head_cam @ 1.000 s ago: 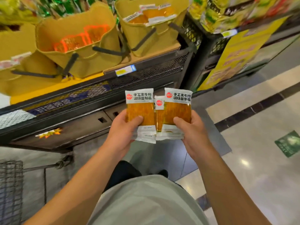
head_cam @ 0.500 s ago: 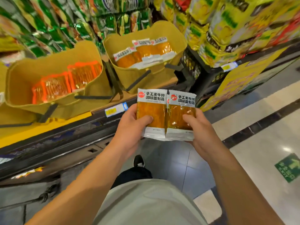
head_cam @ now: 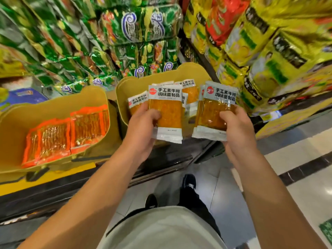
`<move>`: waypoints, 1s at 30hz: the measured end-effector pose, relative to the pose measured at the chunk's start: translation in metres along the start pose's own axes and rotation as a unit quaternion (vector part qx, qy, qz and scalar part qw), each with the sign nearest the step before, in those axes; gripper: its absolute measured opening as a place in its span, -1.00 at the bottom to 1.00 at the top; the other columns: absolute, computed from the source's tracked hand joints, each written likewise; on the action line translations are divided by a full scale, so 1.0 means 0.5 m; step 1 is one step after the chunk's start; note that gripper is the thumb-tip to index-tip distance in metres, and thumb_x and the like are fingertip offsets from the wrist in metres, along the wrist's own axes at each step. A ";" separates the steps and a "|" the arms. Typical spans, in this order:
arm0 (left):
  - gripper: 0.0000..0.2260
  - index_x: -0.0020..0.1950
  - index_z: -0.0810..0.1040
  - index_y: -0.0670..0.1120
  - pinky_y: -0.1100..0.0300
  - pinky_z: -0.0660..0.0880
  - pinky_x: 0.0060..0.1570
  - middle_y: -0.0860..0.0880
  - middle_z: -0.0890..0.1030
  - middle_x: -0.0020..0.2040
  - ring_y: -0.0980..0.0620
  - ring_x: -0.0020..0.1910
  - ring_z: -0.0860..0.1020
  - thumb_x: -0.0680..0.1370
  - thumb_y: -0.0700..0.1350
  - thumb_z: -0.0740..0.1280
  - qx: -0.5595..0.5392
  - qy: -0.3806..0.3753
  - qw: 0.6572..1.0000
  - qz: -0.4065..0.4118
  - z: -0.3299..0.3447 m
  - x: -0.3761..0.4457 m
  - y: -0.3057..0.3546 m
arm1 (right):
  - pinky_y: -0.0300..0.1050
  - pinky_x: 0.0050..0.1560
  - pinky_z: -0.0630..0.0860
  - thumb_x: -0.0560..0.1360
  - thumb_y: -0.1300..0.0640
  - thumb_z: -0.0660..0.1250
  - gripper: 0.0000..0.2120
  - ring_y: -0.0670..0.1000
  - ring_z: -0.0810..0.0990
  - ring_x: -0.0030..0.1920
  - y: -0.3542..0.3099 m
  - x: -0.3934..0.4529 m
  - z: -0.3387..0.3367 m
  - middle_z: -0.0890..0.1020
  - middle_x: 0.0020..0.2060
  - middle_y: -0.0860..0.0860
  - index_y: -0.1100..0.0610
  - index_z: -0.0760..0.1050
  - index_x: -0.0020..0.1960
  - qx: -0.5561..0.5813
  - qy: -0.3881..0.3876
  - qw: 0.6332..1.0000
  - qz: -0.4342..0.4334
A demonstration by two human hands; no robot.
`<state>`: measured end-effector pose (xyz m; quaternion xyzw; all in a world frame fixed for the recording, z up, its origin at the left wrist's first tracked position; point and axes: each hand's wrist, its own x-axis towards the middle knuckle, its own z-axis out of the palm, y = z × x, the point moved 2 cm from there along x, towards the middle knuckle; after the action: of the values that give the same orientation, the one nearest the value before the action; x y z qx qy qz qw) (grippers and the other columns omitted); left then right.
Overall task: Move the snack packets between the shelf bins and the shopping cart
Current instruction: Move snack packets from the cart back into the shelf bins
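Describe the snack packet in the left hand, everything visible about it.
The snack packet in the left hand is a flat, glossy plastic pouch: a pale header band with a red round logo and black Chinese characters, a clear window showing orange-brown contents, and a white bottom strip. It stands upright, label facing the camera, in front of the right-hand yellow bin. The left hand grips its lower left side, thumb across the front. More packet edges show behind it.

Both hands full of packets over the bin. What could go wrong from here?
1. The right hand pinches a stack of packets near their bottom edge, beside the right bin rather than over it; one could slide out and fall to the floor.
2. The left hand holds its packet by thumb only at the front; a loose drop may land it askew on the packets in the bin.
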<state>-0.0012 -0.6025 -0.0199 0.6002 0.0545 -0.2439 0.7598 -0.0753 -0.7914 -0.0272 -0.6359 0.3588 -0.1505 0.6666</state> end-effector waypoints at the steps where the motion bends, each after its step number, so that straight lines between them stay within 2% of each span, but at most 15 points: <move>1: -0.67 0.17 0.54 -0.08 0.24 0.52 -0.36 0.08 0.65 -0.22 0.08 -0.26 0.58 0.56 -0.35 0.10 0.005 0.015 1.000 -0.003 0.012 0.020 0.001 | 0.15 0.19 0.59 0.56 0.20 0.23 -0.81 0.02 0.64 0.03 -0.004 0.023 -0.004 0.66 -0.05 -0.07 -0.05 0.54 0.04 -0.002 0.002 1.000 -0.001; 2: -0.67 0.22 0.53 -0.11 0.24 0.52 -0.34 0.06 0.64 -0.20 0.08 -0.25 0.57 0.56 -0.34 0.10 0.013 0.036 0.999 -0.006 0.027 0.040 0.003 | 0.15 0.20 0.58 0.55 0.18 0.24 -0.82 0.00 0.64 0.04 -0.008 0.046 -0.009 0.66 -0.03 -0.07 -0.05 0.53 0.05 -0.006 0.003 1.000 0.000; 4: -0.63 0.31 0.52 -0.09 0.12 0.54 -0.15 -0.02 0.67 -0.03 0.01 -0.12 0.58 0.55 -0.29 0.14 0.038 0.076 0.996 -0.008 0.056 0.083 0.001 | 0.14 0.20 0.58 0.52 0.13 0.25 -0.80 -0.02 0.64 0.04 -0.018 0.090 -0.018 0.67 0.00 -0.08 -0.06 0.53 0.09 -0.023 -0.010 1.000 -0.002; 6: -0.76 0.06 0.57 -0.04 0.04 0.46 -0.06 -0.01 0.64 -0.11 -0.07 -0.09 0.54 0.49 -0.23 0.19 0.100 0.110 0.989 0.017 0.089 0.126 0.004 | 0.18 0.21 0.55 0.44 0.04 0.26 -0.71 0.00 0.63 0.07 -0.034 0.134 -0.023 0.67 0.03 -0.08 -0.08 0.53 0.14 -0.046 -0.034 0.998 0.001; 7: -0.83 -0.04 0.54 -0.04 0.01 0.43 -0.06 -0.02 0.60 -0.16 -0.08 -0.10 0.52 0.44 -0.17 0.21 0.144 0.122 0.982 0.024 0.105 0.145 0.007 | 0.19 0.22 0.54 0.40 0.01 0.25 -0.67 0.00 0.62 0.09 -0.042 0.154 -0.024 0.66 0.04 -0.09 -0.09 0.53 0.15 -0.058 -0.047 0.997 0.003; 9: -0.79 -0.02 0.52 -0.04 0.00 0.45 -0.05 -0.05 0.61 -0.12 -0.10 -0.08 0.55 0.38 -0.09 0.24 0.234 0.125 0.964 0.023 0.135 0.187 0.008 | 0.19 0.23 0.52 0.38 -0.01 0.24 -0.67 -0.01 0.61 0.09 -0.057 0.195 -0.026 0.65 0.03 -0.10 -0.12 0.53 0.14 -0.072 -0.074 0.995 0.001; 13: -0.93 0.00 0.49 -0.06 0.10 0.36 -0.26 0.02 0.55 -0.18 -0.08 -0.13 0.52 0.53 -0.15 0.31 0.365 0.150 0.919 0.017 0.176 0.244 0.007 | 0.22 0.16 0.57 0.40 0.02 0.26 -0.76 -0.01 0.64 0.01 -0.078 0.259 -0.025 0.67 -0.05 -0.10 -0.20 0.54 0.03 -0.075 -0.118 0.990 0.001; 15: -0.78 0.18 0.51 -0.11 0.09 0.38 -0.21 -0.02 0.59 -0.08 -0.11 -0.06 0.56 0.54 -0.13 0.32 0.431 0.151 0.889 0.033 0.190 0.252 0.012 | 0.24 0.16 0.58 0.37 0.04 0.27 -0.73 0.02 0.65 0.03 -0.084 0.287 -0.024 0.68 -0.04 -0.07 -0.15 0.55 0.05 -0.074 -0.131 0.989 -0.002; 17: -0.61 0.36 0.44 -0.12 0.12 0.34 -0.20 -0.03 0.57 -0.06 -0.12 -0.05 0.56 0.54 -0.09 0.34 0.497 0.153 0.852 0.055 0.198 0.247 0.018 | 0.25 0.17 0.57 0.36 0.06 0.28 -0.70 0.04 0.66 0.04 -0.089 0.309 -0.022 0.68 -0.01 -0.03 -0.07 0.55 0.08 -0.069 -0.141 0.988 -0.003; 19: -0.53 0.43 0.37 -0.12 0.14 0.31 -0.20 -0.02 0.54 -0.11 -0.12 -0.08 0.55 0.55 -0.04 0.34 0.561 0.151 0.811 0.062 0.203 0.231 0.023 | 0.24 0.17 0.57 0.37 0.08 0.28 -0.72 0.03 0.65 0.03 -0.095 0.324 -0.017 0.68 -0.05 -0.06 -0.04 0.54 0.07 -0.069 -0.144 0.987 -0.003; 21: -0.52 0.43 0.36 -0.13 0.11 0.33 -0.20 -0.08 0.59 -0.10 -0.18 -0.03 0.57 0.56 0.01 0.33 0.609 0.142 0.778 0.059 0.208 0.217 0.023 | 0.23 0.15 0.59 0.38 0.09 0.27 -0.72 0.04 0.66 0.00 -0.103 0.333 -0.009 0.67 -0.07 -0.05 -0.01 0.54 0.08 -0.068 -0.152 0.986 -0.008; 23: -0.49 0.46 0.35 -0.12 0.08 0.37 -0.16 -0.14 0.64 -0.01 -0.21 0.05 0.57 0.56 0.03 0.33 0.615 0.147 0.771 0.068 0.206 0.208 0.026 | 0.26 0.13 0.59 0.38 0.09 0.27 -0.69 0.06 0.66 0.00 -0.115 0.333 0.007 0.68 -0.05 0.01 0.01 0.54 0.11 -0.069 -0.166 0.984 -0.019; 27: -0.47 0.53 0.34 -0.06 0.10 0.43 0.13 -0.09 0.58 0.32 -0.13 0.28 0.52 0.57 0.00 0.34 0.570 0.169 0.800 0.081 0.164 0.192 0.048 | 0.35 0.06 0.58 0.45 0.08 0.28 -0.75 0.16 0.66 -0.01 -0.141 0.308 0.056 0.68 -0.05 0.08 0.03 0.56 0.11 -0.072 -0.211 0.973 -0.057; 30: -0.58 0.42 0.49 -0.01 0.12 0.42 0.20 0.00 0.58 0.33 -0.04 0.29 0.51 0.56 -0.03 0.38 0.536 0.206 0.809 0.126 0.102 0.159 0.072 | 0.37 -0.02 0.54 0.50 0.10 0.30 -0.83 0.30 0.60 0.00 -0.143 0.276 0.098 0.65 -0.02 0.18 0.04 0.55 0.08 -0.081 -0.251 0.962 -0.072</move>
<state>0.0732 -0.6690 -0.0039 0.9500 -0.0055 -0.0069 0.3121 0.0723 -0.8564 -0.0016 -0.7295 0.1439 -0.0037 0.6686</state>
